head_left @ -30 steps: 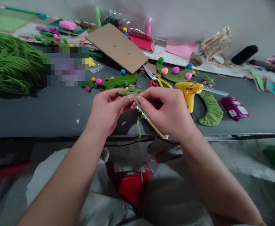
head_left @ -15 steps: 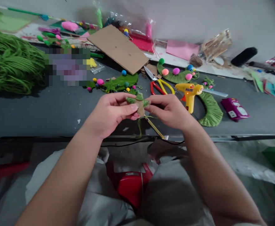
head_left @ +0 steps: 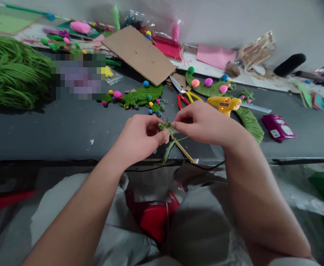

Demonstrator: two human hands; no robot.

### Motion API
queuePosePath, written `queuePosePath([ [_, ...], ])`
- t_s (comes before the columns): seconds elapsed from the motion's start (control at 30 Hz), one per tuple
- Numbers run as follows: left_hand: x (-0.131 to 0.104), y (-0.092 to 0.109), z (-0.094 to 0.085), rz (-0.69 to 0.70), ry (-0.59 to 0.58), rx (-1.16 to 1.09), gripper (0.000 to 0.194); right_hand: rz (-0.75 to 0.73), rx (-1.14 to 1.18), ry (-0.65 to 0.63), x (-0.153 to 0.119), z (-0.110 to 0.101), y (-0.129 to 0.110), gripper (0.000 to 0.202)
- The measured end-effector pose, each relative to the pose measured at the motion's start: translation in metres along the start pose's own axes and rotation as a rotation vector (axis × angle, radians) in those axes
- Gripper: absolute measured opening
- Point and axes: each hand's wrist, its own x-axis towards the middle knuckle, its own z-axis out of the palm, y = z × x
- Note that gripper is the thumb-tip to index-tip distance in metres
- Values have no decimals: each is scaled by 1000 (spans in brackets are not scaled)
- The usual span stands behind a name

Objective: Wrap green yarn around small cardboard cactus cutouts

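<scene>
Head view: loose heap of green yarn [head_left: 14, 72] sits far left, clear of the working spot. Left hand [head_left: 139, 137] pinches a small brown cardboard piece part-wrapped in green yarn [head_left: 166, 135] — presumably to steady it — over the dark grey tabletop [head_left: 56, 136], near its front edge. Slim yellow stick [head_left: 183, 150] lies just beside. Right hand [head_left: 202, 122]: fingertips at the piece's right side — cannot tell whether gripping yarn. Yellow plastic glue gun [head_left: 219, 102] lies beyond, probably for easy reach.

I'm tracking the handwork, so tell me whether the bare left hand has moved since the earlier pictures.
Yes: against the small white fleck on the dark grey table, the left hand has shifted right and nearer the table's front edge.
</scene>
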Motion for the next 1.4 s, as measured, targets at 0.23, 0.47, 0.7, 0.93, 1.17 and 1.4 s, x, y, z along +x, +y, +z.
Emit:
queuePosePath([
  [0.23,2,0,0,-21,43,-86,8,-34,-15,75,-2,3,-10,24],
  [0.47,6,-5,1,1,135,-195,4,-90,-118,209,-5,16,-22,24],
  [0.7,8,-6,-2,60,259,-374,7,-281,-139,320,-13,29,-16,23],
  [0.93,8,-3,-2,30,279,-435,13,-346,-160,417,-23,37,-2,25],
  [1.17,9,-4,-2,40,261,-448,15,-331,-104,449,-25,43,-3,24],
  [1.4,5,-4,1,103,208,-302,17,-8,306,541,-19,38,-10,19],
])
